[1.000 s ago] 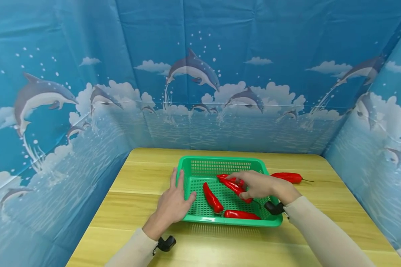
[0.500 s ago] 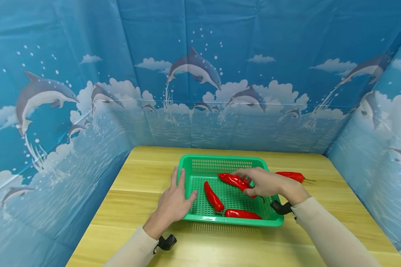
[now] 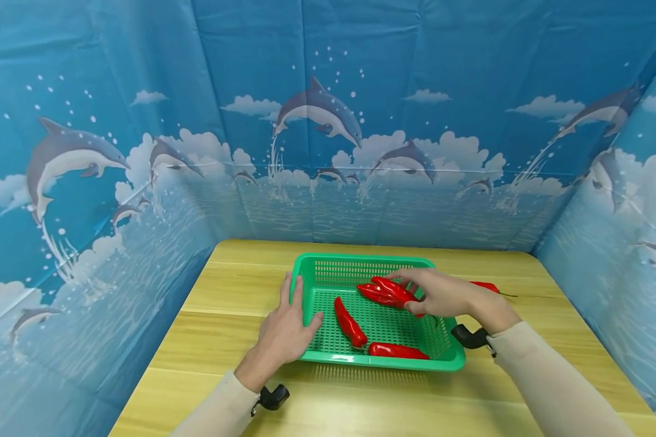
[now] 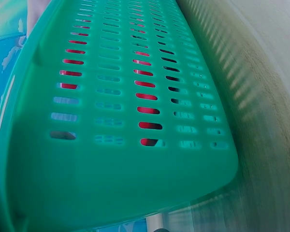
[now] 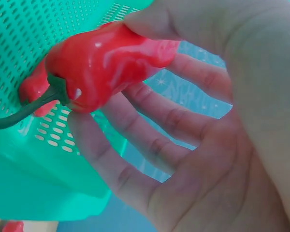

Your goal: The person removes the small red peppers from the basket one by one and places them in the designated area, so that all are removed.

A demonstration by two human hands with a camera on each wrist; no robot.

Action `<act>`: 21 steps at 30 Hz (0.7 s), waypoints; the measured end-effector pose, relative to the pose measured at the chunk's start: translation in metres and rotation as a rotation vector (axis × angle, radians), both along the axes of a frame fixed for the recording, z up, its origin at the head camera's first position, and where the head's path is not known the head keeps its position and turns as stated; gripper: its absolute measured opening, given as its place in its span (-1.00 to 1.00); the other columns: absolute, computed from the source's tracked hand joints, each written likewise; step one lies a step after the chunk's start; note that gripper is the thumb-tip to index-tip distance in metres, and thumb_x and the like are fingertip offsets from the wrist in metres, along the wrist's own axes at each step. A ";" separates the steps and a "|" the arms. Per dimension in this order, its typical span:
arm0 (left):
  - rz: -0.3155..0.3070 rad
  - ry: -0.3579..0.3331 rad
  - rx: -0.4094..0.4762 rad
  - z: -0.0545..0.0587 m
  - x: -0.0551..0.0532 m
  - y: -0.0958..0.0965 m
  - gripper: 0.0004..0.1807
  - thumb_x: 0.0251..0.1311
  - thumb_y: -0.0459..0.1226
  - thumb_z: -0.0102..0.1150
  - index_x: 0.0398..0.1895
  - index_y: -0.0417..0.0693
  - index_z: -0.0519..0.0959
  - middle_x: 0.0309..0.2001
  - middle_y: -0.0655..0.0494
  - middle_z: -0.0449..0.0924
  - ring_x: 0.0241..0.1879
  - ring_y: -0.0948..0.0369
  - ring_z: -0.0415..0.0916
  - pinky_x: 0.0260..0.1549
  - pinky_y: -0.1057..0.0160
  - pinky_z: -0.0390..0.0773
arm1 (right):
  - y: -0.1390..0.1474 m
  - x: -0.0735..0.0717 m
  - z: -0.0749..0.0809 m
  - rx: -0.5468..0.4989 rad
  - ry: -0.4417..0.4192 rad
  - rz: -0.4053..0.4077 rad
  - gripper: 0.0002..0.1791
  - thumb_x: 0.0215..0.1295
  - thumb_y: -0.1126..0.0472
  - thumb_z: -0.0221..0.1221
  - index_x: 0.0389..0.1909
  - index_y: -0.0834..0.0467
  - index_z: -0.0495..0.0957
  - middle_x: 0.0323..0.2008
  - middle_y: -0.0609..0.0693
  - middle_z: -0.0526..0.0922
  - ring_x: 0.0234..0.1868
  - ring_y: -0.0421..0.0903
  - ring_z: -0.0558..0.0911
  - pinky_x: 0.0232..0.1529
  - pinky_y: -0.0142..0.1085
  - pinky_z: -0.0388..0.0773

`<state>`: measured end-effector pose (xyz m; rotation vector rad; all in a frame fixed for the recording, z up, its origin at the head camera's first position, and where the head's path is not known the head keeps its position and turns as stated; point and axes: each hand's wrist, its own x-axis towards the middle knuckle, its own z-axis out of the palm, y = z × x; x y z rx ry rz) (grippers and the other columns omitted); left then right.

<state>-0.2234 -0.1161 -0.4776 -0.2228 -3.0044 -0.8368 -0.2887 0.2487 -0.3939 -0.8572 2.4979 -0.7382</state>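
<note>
Near the right edge of the green plastic basket [image 3: 333, 359], our right hand [image 3: 445, 292] pinches a red chili pepper [image 5: 96, 63] whose gloss could let it slip, our left hand [image 3: 287, 331] spread opposite.

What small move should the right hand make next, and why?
Probably lift the held pepper slightly, clear of the neighbouring pepper. The right hand pinches it, but in the head view it overlaps that neighbour, and its stem is near the right wall of the green basket.
</note>
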 end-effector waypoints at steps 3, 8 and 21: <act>0.000 -0.002 -0.005 0.000 0.000 0.000 0.08 0.71 0.14 0.19 0.99 -0.05 -0.12 0.99 -0.03 -0.38 -0.72 0.18 0.35 -0.72 0.20 0.39 | 0.003 0.000 0.004 -0.013 -0.004 -0.014 -0.24 0.66 0.28 0.34 0.79 0.10 0.38 0.46 0.28 0.64 0.13 0.00 0.80 -0.08 -0.26 0.81; 0.000 0.000 -0.003 0.000 0.000 0.000 0.09 0.71 0.14 0.21 0.99 -0.05 -0.13 0.99 -0.04 -0.38 -0.72 0.18 0.36 -0.72 0.20 0.40 | 0.007 0.001 0.011 -0.035 -0.017 -0.035 -0.21 0.67 0.30 0.32 0.82 0.10 0.34 0.47 0.35 0.61 -0.12 -0.11 0.85 -0.16 -0.23 0.83; -0.001 0.014 0.005 0.000 0.001 -0.001 0.09 0.70 0.15 0.21 0.99 -0.08 -0.11 0.99 -0.08 -0.34 -0.72 0.18 0.35 -0.72 0.19 0.39 | 0.016 0.003 0.027 -0.038 0.130 -0.038 -0.26 0.67 0.25 0.36 0.78 0.13 0.41 0.35 0.20 0.74 0.11 -0.03 0.81 -0.08 -0.28 0.81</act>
